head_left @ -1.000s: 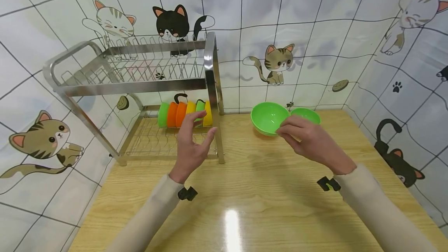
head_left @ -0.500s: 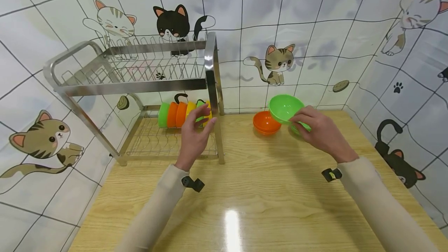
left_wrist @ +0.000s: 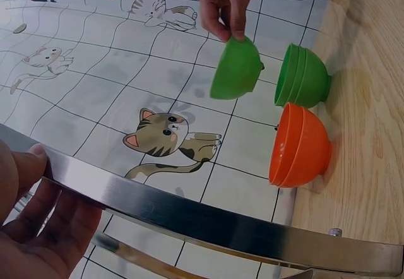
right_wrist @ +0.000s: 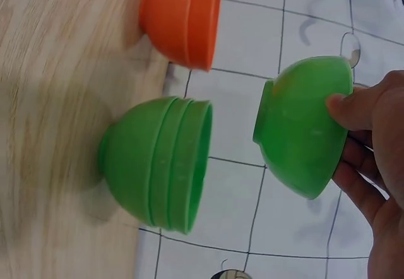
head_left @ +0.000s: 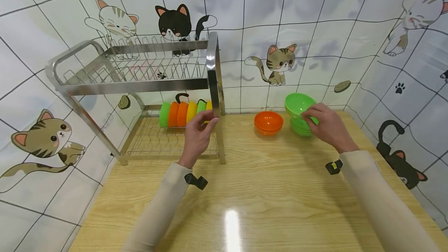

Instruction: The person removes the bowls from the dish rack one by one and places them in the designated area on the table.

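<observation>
My right hand (head_left: 323,125) pinches the rim of a green bowl (head_left: 297,103), thumb outside and fingers inside in the right wrist view. This bowl (right_wrist: 303,127) hangs apart above a nested stack of green bowls (right_wrist: 151,165), which stands on the table near the wall. Left of that stack sit two nested orange bowls (head_left: 268,123). My left hand (head_left: 197,135) is at the front right post of the metal dish rack (head_left: 136,86). In the left wrist view its thumb (left_wrist: 36,156) lies on the post with the fingers curled behind it.
Green, orange and yellow bowls (head_left: 182,114) stand on edge in a row on the rack's lower shelf. Upper-tier wire slots show no dishes. A wall covering (head_left: 241,11) with cat drawings borders the wooden table (head_left: 259,189) at the back and sides.
My right hand has carried the green bowl rightward, from in front of the orange bowls to over the green stack. My left hand has moved slightly right and closed its fingers at the rack post.
</observation>
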`<state>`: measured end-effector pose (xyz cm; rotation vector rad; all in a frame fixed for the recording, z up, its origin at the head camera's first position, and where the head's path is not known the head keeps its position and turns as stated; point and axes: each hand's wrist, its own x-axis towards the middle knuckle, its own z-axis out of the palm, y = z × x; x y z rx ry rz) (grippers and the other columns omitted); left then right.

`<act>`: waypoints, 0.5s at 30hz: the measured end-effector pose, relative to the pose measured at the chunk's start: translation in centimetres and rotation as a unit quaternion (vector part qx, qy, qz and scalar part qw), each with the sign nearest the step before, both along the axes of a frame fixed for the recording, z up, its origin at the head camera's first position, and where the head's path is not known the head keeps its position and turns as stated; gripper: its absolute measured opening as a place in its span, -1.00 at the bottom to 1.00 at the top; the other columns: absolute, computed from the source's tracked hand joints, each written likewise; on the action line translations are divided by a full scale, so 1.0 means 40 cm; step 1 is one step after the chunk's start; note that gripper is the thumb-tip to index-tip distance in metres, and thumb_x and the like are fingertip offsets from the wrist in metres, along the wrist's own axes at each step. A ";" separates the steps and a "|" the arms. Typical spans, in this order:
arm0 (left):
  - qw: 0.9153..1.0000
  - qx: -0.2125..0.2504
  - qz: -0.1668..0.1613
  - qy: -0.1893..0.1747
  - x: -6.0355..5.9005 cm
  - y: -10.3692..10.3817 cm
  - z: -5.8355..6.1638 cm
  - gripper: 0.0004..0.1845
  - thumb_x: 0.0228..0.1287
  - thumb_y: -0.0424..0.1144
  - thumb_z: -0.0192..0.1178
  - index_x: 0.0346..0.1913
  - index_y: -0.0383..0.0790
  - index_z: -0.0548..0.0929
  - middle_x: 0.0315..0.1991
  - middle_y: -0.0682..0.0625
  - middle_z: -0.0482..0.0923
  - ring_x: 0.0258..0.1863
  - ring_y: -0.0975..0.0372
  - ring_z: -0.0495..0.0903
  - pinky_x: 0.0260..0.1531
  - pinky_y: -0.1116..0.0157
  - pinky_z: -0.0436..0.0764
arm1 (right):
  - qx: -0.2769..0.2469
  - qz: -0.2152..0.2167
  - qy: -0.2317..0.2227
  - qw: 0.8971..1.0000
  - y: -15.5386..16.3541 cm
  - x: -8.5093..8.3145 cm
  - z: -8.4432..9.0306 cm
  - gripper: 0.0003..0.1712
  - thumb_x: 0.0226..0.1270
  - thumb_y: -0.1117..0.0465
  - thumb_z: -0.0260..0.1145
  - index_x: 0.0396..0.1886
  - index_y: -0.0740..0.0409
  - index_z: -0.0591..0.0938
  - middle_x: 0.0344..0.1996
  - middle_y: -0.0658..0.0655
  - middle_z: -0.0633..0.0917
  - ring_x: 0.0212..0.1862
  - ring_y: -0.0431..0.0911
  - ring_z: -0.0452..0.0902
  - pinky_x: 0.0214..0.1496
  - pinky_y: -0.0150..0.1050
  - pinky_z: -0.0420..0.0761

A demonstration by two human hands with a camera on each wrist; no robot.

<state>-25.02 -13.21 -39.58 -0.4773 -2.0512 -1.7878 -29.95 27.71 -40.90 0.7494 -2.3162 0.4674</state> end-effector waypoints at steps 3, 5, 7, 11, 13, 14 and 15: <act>1.000 -0.002 -0.004 -0.001 -0.002 0.000 -0.001 -0.72 0.45 -0.29 0.26 0.14 -0.28 0.66 -0.04 -0.20 0.66 -0.06 0.23 0.63 0.04 0.46 0.65 | 0.005 -0.018 -0.025 1.000 0.015 -0.013 -0.012 -0.82 0.17 0.48 0.49 -0.21 0.27 0.79 -0.26 0.15 0.69 -0.11 0.06 0.59 -0.07 0.01 0.66; 1.000 -0.005 -0.004 -0.002 -0.003 0.001 -0.002 -0.72 0.46 -0.29 0.25 0.14 -0.29 0.65 -0.05 -0.20 0.65 -0.07 0.23 0.62 0.05 0.46 0.65 | 0.009 -0.028 -0.037 0.999 0.024 -0.021 -0.019 -0.83 0.19 0.47 0.48 -0.20 0.28 0.78 -0.25 0.16 0.69 -0.09 0.08 0.59 -0.06 0.04 0.67; 1.000 -0.007 -0.004 -0.001 -0.004 0.002 -0.001 -0.73 0.46 -0.29 0.25 0.13 -0.29 0.65 -0.06 -0.20 0.64 -0.08 0.24 0.60 0.06 0.45 0.64 | 0.010 -0.033 -0.042 0.999 0.030 -0.029 -0.025 -0.83 0.20 0.47 0.47 -0.20 0.28 0.78 -0.25 0.18 0.69 -0.08 0.10 0.59 -0.04 0.07 0.66; 1.000 -0.008 -0.003 0.002 -0.007 0.004 -0.005 -0.73 0.46 -0.30 0.24 0.13 -0.30 0.64 -0.07 -0.20 0.63 -0.10 0.24 0.59 0.05 0.45 0.63 | 0.017 -0.041 -0.056 0.997 0.039 -0.039 -0.035 -0.84 0.22 0.46 0.46 -0.20 0.29 0.78 -0.24 0.20 0.70 -0.08 0.13 0.60 -0.04 0.11 0.65; 1.000 -0.006 -0.003 0.004 -0.009 0.005 -0.008 -0.73 0.46 -0.31 0.24 0.13 -0.31 0.64 -0.08 -0.20 0.63 -0.11 0.25 0.59 0.04 0.45 0.63 | 0.023 -0.048 -0.071 0.996 0.043 -0.042 -0.039 -0.86 0.25 0.44 0.44 -0.19 0.29 0.79 -0.25 0.20 0.70 -0.09 0.13 0.60 -0.04 0.12 0.65; 1.000 -0.005 -0.002 0.005 -0.010 0.005 -0.010 -0.73 0.46 -0.31 0.25 0.13 -0.32 0.64 -0.09 -0.20 0.62 -0.12 0.25 0.59 0.03 0.46 0.64 | 0.026 -0.050 -0.081 0.995 0.046 -0.043 -0.041 -0.87 0.27 0.43 0.43 -0.19 0.29 0.79 -0.25 0.21 0.70 -0.10 0.14 0.61 -0.05 0.13 0.65; 1.000 -0.004 -0.002 0.007 -0.011 0.006 -0.012 -0.73 0.45 -0.31 0.25 0.13 -0.32 0.64 -0.09 -0.20 0.62 -0.12 0.26 0.59 0.03 0.46 0.64 | 0.029 -0.052 -0.090 0.994 0.049 -0.045 -0.044 -0.87 0.29 0.42 0.42 -0.19 0.29 0.78 -0.25 0.21 0.71 -0.10 0.14 0.61 -0.05 0.13 0.65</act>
